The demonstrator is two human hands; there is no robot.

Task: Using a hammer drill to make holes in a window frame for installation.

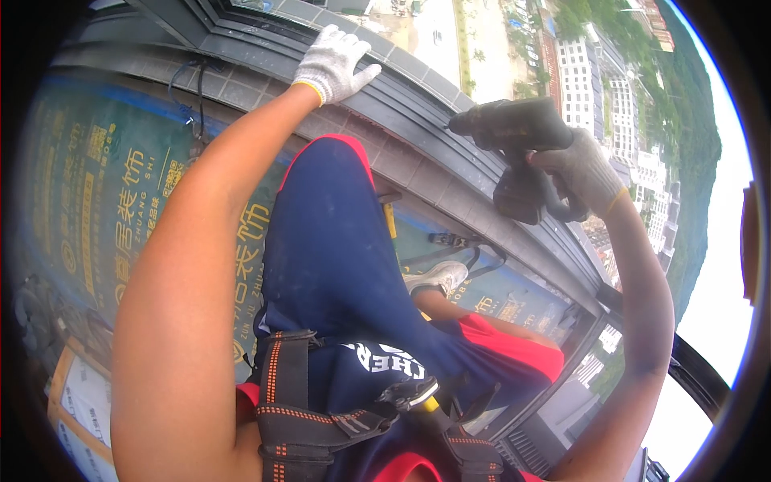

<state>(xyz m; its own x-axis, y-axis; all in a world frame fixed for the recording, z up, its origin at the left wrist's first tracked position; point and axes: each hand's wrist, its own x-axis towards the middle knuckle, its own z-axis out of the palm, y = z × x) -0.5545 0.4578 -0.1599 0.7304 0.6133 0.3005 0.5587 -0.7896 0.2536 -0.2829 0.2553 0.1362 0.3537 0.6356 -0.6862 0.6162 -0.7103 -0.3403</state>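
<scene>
My right hand (589, 173), in a white knit glove, is closed around the handle of a dark cordless drill (518, 127). The drill's nose points left, above the grey metal window frame (401, 87), and its battery base hangs below the grip. My left hand (336, 66), gloved the same way, lies on the upper part of that frame with its fingers stretched and the thumb apart. It holds nothing. Whether the drill's tip carries a bit is too dark to make out.
Beyond the frame is a long drop to buildings (618, 104), a road and trees. A tiled ledge (393, 157) runs along the frame's inner side. Green printed floor sheeting (104, 201) lies below me. Black straps (195, 100) hang near the ledge, and a harness (293, 418) crosses my body.
</scene>
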